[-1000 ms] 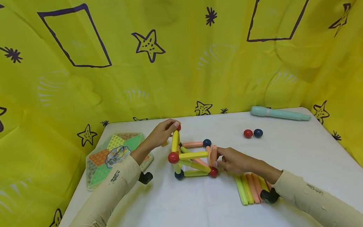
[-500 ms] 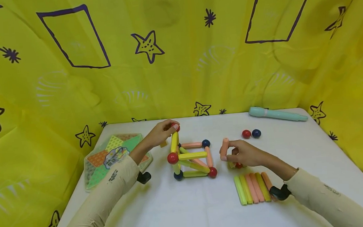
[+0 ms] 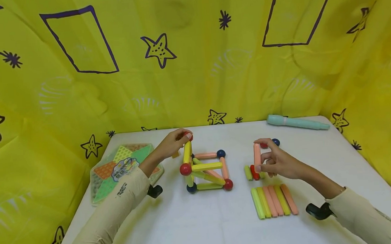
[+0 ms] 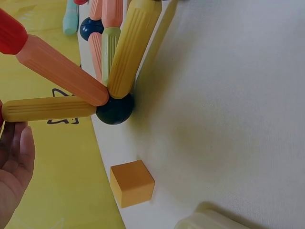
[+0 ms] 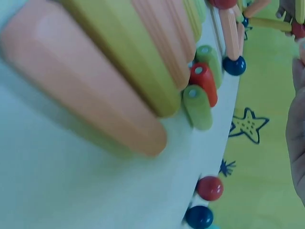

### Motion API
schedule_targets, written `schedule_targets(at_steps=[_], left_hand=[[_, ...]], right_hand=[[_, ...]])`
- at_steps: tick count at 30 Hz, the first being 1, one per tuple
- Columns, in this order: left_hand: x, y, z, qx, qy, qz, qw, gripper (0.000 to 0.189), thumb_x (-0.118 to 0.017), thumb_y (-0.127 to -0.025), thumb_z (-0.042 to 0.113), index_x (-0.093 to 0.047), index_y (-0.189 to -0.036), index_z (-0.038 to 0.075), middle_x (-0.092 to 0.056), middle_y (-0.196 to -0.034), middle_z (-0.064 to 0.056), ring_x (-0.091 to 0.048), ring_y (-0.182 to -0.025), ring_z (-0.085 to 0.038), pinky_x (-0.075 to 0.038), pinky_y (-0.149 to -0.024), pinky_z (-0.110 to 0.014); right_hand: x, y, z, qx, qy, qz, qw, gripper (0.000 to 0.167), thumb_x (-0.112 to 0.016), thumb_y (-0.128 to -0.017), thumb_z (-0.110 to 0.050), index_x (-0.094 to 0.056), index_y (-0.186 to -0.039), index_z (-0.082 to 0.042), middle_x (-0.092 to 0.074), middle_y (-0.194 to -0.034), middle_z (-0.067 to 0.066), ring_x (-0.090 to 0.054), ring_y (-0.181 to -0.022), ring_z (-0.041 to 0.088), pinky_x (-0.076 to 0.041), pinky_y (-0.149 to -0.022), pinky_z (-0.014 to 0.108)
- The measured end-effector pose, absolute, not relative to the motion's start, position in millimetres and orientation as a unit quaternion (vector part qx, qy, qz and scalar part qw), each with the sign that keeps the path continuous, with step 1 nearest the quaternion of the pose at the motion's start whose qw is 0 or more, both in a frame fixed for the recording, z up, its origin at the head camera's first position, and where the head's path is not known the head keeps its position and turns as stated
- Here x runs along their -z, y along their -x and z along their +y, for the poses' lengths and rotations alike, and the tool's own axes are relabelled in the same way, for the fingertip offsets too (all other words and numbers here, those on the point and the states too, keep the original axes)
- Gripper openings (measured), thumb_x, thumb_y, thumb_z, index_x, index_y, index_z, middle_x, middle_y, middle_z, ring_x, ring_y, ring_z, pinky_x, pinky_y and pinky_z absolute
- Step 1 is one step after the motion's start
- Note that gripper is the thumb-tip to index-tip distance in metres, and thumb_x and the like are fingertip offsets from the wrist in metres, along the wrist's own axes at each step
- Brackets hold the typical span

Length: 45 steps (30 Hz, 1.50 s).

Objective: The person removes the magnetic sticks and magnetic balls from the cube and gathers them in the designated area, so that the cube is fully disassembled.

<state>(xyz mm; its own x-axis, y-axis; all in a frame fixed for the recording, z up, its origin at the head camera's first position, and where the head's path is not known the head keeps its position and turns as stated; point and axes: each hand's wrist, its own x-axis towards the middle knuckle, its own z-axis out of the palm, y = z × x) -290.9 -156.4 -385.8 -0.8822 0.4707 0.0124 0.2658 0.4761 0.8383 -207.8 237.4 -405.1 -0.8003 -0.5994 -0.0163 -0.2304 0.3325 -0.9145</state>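
My left hand (image 3: 174, 143) pinches a red ball (image 3: 188, 137) at the top of a yellow stick, at the back left corner of a built frame. This frame joins yellow, pink and green magnetic sticks (image 3: 207, 167) with red and blue balls (image 3: 228, 184). In the left wrist view, several sticks meet at a blue ball (image 4: 115, 109) on the table. To the right of the frame, my right hand (image 3: 283, 162) holds a pink stick (image 3: 257, 154) upright between thumb and fingers, apart from the frame. That hand shows only partly in the right wrist view.
Below the right hand lies a row of long sticks (image 3: 275, 201). Short green and red sticks (image 3: 255, 172) lie behind it. A red and a blue ball (image 3: 276, 142) sit farther back, before a teal tube (image 3: 297, 122). On the left are a clear case (image 3: 127, 168) and an orange cube (image 4: 132, 183).
My right hand has drawn away from the frame to the right, carrying the pink stick, and uncovered the short sticks. The left hand stays on the red ball.
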Motion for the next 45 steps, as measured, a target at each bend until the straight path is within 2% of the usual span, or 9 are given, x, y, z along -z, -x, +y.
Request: schedule_targets(at_steps=[2,6,9,16,25,33,37,42,45], left_hand=[[387.3,291.2,-156.9,-0.461,-0.218,0.853,0.108,0.034,-0.046,-0.108,0.031,-0.059,-0.129,0.007,-0.064,-0.120,-0.015,-0.059,-0.104,-0.023,-0.051,-0.089,-0.039],[392.7,294.0,-157.9,-0.468,-0.222,0.849,0.107,0.035,-0.047,-0.108,0.032,-0.059,-0.128,0.006,-0.063,-0.121,-0.019,-0.058,-0.102,-0.024,-0.048,-0.094,-0.054],[393.2,294.0,-157.5,-0.471,-0.223,0.847,0.106,0.036,-0.047,-0.108,0.031,-0.059,-0.128,0.003,-0.063,-0.120,-0.019,-0.058,-0.101,-0.024,-0.047,-0.095,-0.057],[393.6,294.2,-158.4,-0.462,-0.223,0.852,0.102,0.036,-0.046,-0.108,0.032,-0.058,-0.129,0.006,-0.062,-0.123,-0.020,-0.058,-0.103,-0.024,-0.049,-0.089,-0.041],[390.7,291.6,-156.8,-0.466,-0.222,0.850,0.106,0.036,-0.046,-0.108,0.034,-0.059,-0.128,0.007,-0.063,-0.121,-0.018,-0.058,-0.104,-0.024,-0.050,-0.094,-0.050],[389.5,290.9,-155.8,-0.465,-0.222,0.850,0.105,0.038,-0.046,-0.108,0.033,-0.058,-0.130,0.004,-0.062,-0.124,-0.020,-0.059,-0.108,-0.027,-0.050,-0.094,-0.052],[389.7,291.7,-156.5,-0.465,-0.223,0.850,0.106,0.040,-0.046,-0.108,0.032,-0.056,-0.132,0.002,-0.061,-0.125,-0.022,-0.058,-0.109,-0.028,-0.050,-0.095,-0.052],[388.8,290.6,-156.0,-0.456,-0.226,0.855,0.101,0.037,-0.046,-0.108,0.033,-0.058,-0.130,0.005,-0.062,-0.123,-0.019,-0.059,-0.106,-0.025,-0.051,-0.091,-0.042],[388.3,289.8,-155.6,-0.456,-0.227,0.855,0.102,0.035,-0.046,-0.108,0.032,-0.058,-0.129,0.006,-0.062,-0.123,-0.020,-0.059,-0.103,-0.025,-0.050,-0.088,-0.037]], right_hand=[[407.2,205.7,243.3,0.519,0.274,0.789,0.183,0.070,-0.065,-0.097,-0.005,-0.017,-0.148,-0.005,-0.060,-0.075,0.016,-0.046,-0.050,0.026,-0.047,-0.050,0.033],[411.0,201.5,254.6,0.518,0.276,0.784,0.203,0.071,-0.063,-0.098,-0.004,-0.017,-0.152,-0.005,-0.062,-0.080,0.022,-0.045,-0.051,0.027,-0.048,-0.051,0.031],[412.3,197.3,262.8,0.518,0.261,0.786,0.213,0.073,-0.064,-0.097,-0.005,-0.018,-0.153,-0.009,-0.062,-0.084,0.028,-0.047,-0.053,0.027,-0.049,-0.053,0.031],[418.3,188.3,286.1,0.523,0.216,0.792,0.230,0.076,-0.068,-0.094,-0.007,-0.022,-0.153,-0.021,-0.063,-0.084,0.010,-0.049,-0.053,0.022,-0.042,-0.050,0.036],[428.4,172.8,321.8,0.524,0.215,0.780,0.267,0.077,-0.062,-0.091,0.003,-0.026,-0.149,-0.034,-0.065,-0.093,0.007,-0.054,-0.059,0.027,-0.050,-0.057,0.033],[436.8,159.2,344.6,0.502,0.244,0.763,0.325,0.072,-0.064,-0.092,0.002,-0.027,-0.151,-0.017,-0.060,-0.087,-0.001,-0.051,-0.064,0.002,-0.046,-0.057,0.023],[440.6,155.3,348.7,0.486,0.253,0.768,0.331,0.069,-0.066,-0.091,0.000,-0.028,-0.148,-0.009,-0.058,-0.087,0.001,-0.049,-0.062,0.000,-0.045,-0.055,0.021],[443.4,153.8,343.7,0.467,0.250,0.786,0.319,0.072,-0.071,-0.089,-0.004,-0.025,-0.144,0.007,-0.058,-0.088,0.005,-0.048,-0.060,0.001,-0.046,-0.054,0.021],[443.7,153.3,338.8,0.447,0.248,0.802,0.309,0.076,-0.076,-0.086,-0.008,-0.029,-0.143,0.009,-0.058,-0.089,0.006,-0.049,-0.061,0.003,-0.045,-0.055,0.022]])
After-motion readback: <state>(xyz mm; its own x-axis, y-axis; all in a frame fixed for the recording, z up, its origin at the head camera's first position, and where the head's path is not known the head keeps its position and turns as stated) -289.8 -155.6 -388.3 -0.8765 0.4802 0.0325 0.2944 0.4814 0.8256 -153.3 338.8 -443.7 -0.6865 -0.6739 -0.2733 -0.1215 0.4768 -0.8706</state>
